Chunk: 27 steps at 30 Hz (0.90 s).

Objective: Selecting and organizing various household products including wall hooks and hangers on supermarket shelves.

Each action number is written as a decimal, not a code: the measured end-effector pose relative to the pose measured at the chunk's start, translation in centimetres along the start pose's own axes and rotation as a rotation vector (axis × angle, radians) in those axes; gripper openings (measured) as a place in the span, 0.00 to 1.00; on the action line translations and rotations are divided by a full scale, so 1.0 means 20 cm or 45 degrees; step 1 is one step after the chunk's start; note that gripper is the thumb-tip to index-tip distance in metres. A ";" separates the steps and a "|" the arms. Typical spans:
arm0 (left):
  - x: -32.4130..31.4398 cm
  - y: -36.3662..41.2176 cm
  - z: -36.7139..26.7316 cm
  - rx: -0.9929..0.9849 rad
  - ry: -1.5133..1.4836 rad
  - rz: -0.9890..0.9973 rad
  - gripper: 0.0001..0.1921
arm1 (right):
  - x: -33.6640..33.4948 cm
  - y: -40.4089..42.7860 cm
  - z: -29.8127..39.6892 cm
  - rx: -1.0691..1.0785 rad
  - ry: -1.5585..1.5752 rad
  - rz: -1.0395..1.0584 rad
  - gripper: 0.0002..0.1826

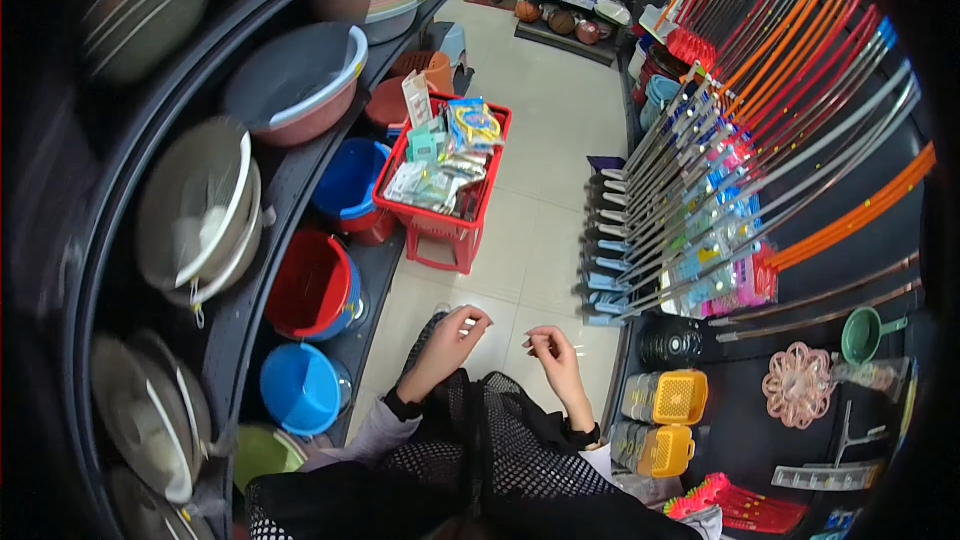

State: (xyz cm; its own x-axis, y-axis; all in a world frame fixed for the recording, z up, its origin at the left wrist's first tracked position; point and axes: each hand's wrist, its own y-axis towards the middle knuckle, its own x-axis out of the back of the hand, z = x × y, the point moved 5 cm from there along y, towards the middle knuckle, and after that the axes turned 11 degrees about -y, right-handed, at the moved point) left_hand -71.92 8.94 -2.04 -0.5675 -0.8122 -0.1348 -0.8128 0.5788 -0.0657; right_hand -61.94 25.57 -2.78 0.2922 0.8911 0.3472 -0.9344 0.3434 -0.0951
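Note:
My left hand (450,345) hangs in mid-air over the tiled aisle floor, palm inward, its fingers loosely curled with a gap to the thumb and nothing held. Level with it, my right hand (556,360) is also bare, its fingers bent and partly apart. Beyond the left hand stands a red plastic basket (442,214) on a red stool (442,247). Packaged goods fill it, among them a clear pack (474,125) with something yellow inside and a white box (416,99). Neither hand touches the basket.
Shelving (300,199) on the left carries washbasins (304,116) and buckets, including a blue bucket (304,388). Along the right lean several long-handled mops (652,217). Yellow plastic baskets (680,396) sit low at right. Basketballs (561,21) lie on a far rack.

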 end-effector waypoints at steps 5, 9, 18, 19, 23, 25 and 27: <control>0.06 0.38 -0.06 -0.051 -0.078 0.113 0.07 | 0.05 0.46 0.00 -0.017 0.059 -0.054 0.09; 0.13 0.59 0.01 0.040 -0.126 0.159 0.07 | 0.03 0.66 -0.02 -0.051 -0.006 -0.004 0.10; 0.55 1.05 0.42 0.167 -0.228 -0.284 0.12 | -0.06 1.43 -0.32 -0.060 -0.017 0.006 0.18; 0.58 1.12 0.42 0.168 -0.225 -0.302 0.12 | -0.08 1.57 -0.35 -0.057 -0.013 0.023 0.18; 0.76 1.16 0.62 0.366 -0.070 -0.613 0.15 | -0.31 1.80 -0.42 -0.079 -0.003 -0.001 0.23; 0.78 1.26 0.65 0.387 -0.126 -0.698 0.19 | -0.37 1.97 -0.43 -0.164 -0.066 0.008 0.30; 0.68 1.34 0.68 0.391 -0.084 -0.707 0.22 | -0.44 2.03 -0.61 -0.198 -0.005 0.063 0.30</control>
State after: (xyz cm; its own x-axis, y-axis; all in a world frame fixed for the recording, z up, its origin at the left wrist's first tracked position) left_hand -99.61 14.34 -19.08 -0.0550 -0.9967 -0.0594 -0.9032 0.0750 -0.4225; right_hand -99.94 35.36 -21.01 0.2452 0.9072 0.3418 -0.9048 0.3408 -0.2553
